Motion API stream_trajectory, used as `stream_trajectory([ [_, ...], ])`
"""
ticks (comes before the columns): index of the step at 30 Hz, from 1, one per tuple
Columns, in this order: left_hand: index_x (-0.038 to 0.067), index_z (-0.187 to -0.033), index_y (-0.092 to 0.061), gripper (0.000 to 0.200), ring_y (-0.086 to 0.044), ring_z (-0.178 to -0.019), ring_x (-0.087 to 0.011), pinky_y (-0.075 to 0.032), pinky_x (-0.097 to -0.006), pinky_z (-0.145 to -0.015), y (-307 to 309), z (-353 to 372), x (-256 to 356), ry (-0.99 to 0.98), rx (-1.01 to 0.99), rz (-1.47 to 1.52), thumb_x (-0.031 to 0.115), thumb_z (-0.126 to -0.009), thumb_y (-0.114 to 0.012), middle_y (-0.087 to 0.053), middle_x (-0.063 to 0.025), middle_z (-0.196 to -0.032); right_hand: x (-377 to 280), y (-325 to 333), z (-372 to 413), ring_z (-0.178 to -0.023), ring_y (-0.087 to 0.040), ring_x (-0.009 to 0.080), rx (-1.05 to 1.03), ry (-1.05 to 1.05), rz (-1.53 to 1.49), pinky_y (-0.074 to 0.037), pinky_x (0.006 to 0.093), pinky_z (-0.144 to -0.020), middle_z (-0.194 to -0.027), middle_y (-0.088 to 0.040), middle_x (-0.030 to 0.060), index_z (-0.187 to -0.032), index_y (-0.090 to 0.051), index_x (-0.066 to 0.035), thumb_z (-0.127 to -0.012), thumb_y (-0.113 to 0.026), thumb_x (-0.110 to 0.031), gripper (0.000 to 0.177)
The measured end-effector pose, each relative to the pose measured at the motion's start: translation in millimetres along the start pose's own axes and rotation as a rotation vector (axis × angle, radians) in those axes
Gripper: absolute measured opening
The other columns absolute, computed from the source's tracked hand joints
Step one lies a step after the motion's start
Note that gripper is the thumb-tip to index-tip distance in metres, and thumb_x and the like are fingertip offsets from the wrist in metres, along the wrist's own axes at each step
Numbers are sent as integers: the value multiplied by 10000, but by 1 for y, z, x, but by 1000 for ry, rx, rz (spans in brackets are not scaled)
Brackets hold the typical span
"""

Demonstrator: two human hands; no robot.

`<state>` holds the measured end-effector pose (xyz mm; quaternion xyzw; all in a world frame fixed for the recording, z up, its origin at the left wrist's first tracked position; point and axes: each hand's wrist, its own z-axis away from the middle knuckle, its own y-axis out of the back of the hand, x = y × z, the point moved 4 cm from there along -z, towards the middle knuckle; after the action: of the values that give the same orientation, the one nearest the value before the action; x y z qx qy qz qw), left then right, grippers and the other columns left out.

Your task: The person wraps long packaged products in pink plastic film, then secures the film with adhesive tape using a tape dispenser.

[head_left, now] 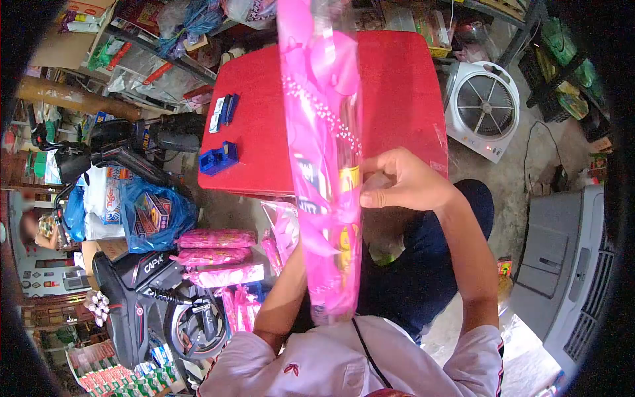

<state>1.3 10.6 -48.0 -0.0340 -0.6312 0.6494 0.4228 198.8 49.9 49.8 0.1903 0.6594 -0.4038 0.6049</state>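
A long pink wrapped package [324,159] in clear plastic stands upright in front of my chest, with white dots, a pink ribbon and a yellow band on it. My right hand [403,182] pinches its right edge at the yellow band, thumb and fingers closed on it. My left forearm comes up on the package's left side, and the left hand is hidden behind the package. Beyond it lies the red table [397,92]. On the table's left part are a blue tape dispenser [219,158] and small blue-and-white boxes [223,113].
Several pink packages [215,248] are stacked at the left, beside a blue plastic bag [159,215] and a black motorbike [132,298]. A white fan [485,104] stands right of the table. A grey cabinet [562,258] is at the far right.
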Motion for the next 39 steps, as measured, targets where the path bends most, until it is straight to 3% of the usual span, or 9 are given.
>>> stream_trajectory([
  [9,-6,-1305,-608,325,-711,-1023,-209,-601,-354,-864,-10,28,17,-154,524,-460,206,-1079,-509,-709,-114,-1159,12,7,-3,-983,-707,129,82,-97,84,-551,293,-912,-1091,-767,118,-1270,-672,81,-914,-817,-191,470],
  [13,-15,-1280,-630,308,-702,-1063,-193,-568,-336,-928,-11,36,19,-297,396,-544,202,-1076,-552,-711,-106,-1192,25,7,-5,-972,-702,128,83,-123,206,-556,298,-891,-1084,-768,119,-1273,-676,77,-903,-830,-209,491],
  [17,15,-1347,-597,356,-707,-1029,-192,-605,-373,-883,7,30,20,-177,439,-581,196,-1041,-629,-704,-96,-1208,23,-12,-10,-974,-701,115,8,-142,128,-550,284,-877,-1079,-766,95,-1257,-678,75,-886,-842,-161,469],
  [21,36,-1318,-606,371,-735,-941,-248,-638,-369,-784,35,12,5,204,254,-121,288,-1046,-610,-708,-113,-1118,27,-14,-13,-986,-712,132,43,-198,113,-554,292,-887,-1098,-764,106,-1247,-687,63,-871,-855,-163,469],
  [22,39,-1163,-661,344,-717,-935,-341,-623,-508,-865,39,15,0,281,275,-134,345,-1013,-616,-715,-150,-997,30,-13,-14,-990,-714,138,50,-207,117,-554,293,-890,-1103,-764,109,-1242,-689,61,-867,-858,-163,469],
  [26,36,-1084,-673,304,-711,-889,-331,-583,-567,-953,36,30,-21,363,256,-22,326,-1006,-630,-703,-135,-954,48,-18,-14,-871,-726,133,52,-161,13,-574,288,-794,-965,-776,117,-1119,-721,77,-864,-869,-239,433],
  [32,38,-1303,-627,427,-725,-1024,-341,-558,-523,-1012,58,45,-16,246,372,-310,367,-1031,-607,-732,-133,-1122,59,-23,-15,-819,-696,86,55,-285,64,-553,269,-727,-913,-773,75,-1139,-736,52,-847,-880,-252,445],
  [36,23,-1496,-486,733,-578,-1316,-288,-453,-443,-1129,25,64,16,140,589,-488,611,-1076,-361,-584,-167,-1442,67,-19,-19,-791,-659,62,54,-227,120,-530,257,-704,-895,-762,47,-1135,-752,22,-862,-869,-273,418],
  [39,-15,-1498,-457,767,-564,-1322,-275,-428,-429,-1140,37,79,26,57,329,-459,610,-1058,-391,-582,-159,-1439,68,-21,-21,-772,-635,49,73,-164,109,-513,255,-689,-881,-749,27,-1126,-755,18,-881,-853,-271,391],
])
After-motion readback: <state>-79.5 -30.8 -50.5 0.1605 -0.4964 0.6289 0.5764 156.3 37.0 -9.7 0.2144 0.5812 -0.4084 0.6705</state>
